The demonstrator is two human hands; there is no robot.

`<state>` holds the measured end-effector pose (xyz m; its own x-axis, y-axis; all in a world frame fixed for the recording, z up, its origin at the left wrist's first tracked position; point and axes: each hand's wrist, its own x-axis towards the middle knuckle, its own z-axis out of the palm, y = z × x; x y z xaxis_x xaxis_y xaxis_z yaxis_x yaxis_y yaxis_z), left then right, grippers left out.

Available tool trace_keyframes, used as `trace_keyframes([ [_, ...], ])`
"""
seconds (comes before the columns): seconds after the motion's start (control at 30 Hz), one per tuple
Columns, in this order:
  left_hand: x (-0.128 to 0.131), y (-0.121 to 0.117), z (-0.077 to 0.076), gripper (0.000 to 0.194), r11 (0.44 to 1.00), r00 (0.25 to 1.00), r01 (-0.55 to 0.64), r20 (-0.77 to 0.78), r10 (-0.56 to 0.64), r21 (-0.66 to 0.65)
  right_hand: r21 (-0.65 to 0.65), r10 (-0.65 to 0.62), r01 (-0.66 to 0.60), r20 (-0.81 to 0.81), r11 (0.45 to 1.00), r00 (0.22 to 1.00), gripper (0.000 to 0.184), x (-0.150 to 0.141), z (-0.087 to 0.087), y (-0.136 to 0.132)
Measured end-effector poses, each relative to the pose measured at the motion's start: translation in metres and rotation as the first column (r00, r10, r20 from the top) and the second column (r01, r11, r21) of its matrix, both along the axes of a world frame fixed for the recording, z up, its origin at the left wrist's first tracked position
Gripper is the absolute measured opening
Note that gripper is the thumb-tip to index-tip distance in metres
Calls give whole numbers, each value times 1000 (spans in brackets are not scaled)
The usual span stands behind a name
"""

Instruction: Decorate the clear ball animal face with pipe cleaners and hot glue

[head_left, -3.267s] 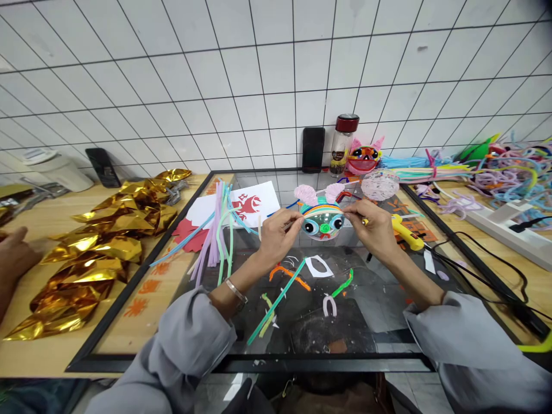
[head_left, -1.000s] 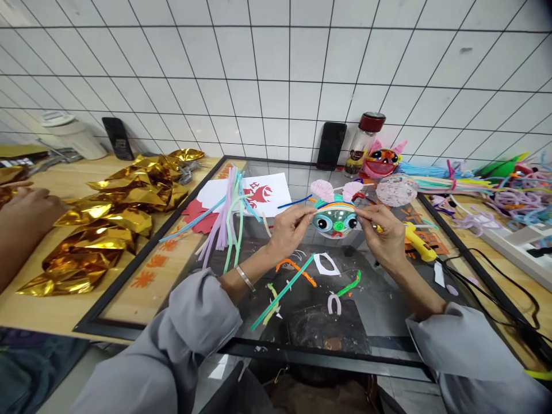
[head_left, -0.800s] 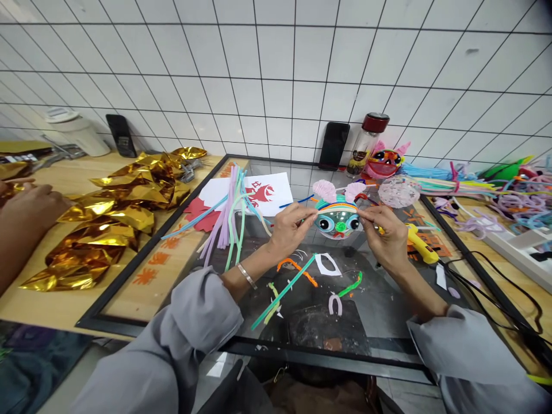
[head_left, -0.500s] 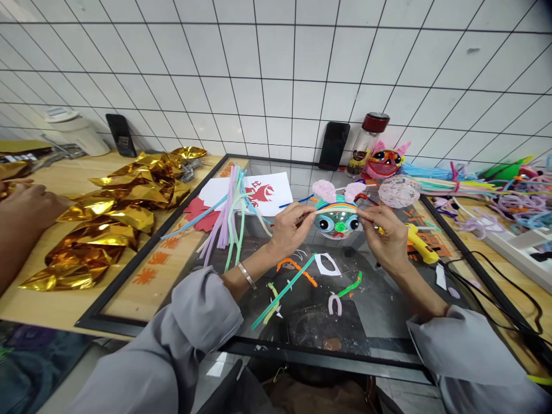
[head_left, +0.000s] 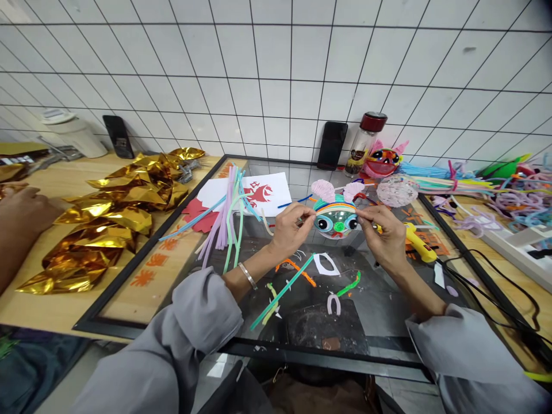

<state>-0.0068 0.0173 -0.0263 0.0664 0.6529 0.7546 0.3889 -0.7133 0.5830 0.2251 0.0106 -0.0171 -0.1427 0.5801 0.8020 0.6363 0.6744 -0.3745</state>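
In the middle of the head view is a small animal head [head_left: 340,226] with a clear round front, big blue-rimmed eyes, a green nose and pink fuzzy ears [head_left: 323,190]. A pale pipe cleaner [head_left: 337,208] runs across its brow below orange and blue ones. My left hand [head_left: 293,229] pinches that strip's left end, fingertips against the head. My right hand [head_left: 383,230] pinches at the other end, thumb and finger closed. Beneath them on the dark glass lie a teal pipe cleaner [head_left: 282,292], a white paper cutout [head_left: 326,264] and a bent lilac piece [head_left: 333,305].
A yellow glue gun [head_left: 420,244] with a black cord lies right of my right hand. Pipe cleaner bundles [head_left: 219,221] rest on the left. Farther left are gold foil pieces [head_left: 92,247] and another person's hand [head_left: 28,213]. A bottle [head_left: 364,144] and phone [head_left: 332,145] stand behind.
Both hands stay at the brow of the animal head, almost unmoved. The whole view has shifted slightly, with the background a little farther left. The other person's hand has moved slightly left.
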Motion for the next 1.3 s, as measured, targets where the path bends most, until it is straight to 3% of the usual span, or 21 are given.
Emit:
trace_keyframes([
  [0.33,3,3,-6,11,1000,1000,-7,-6,7,-13,-21,2,-2,-17,1000,1000,17,-2,0,-1],
  [1.3,4,3,0,12,1000,999,-17,-31,16,-26,-32,-5,4,-39,999,999,19,-4,1,-3],
])
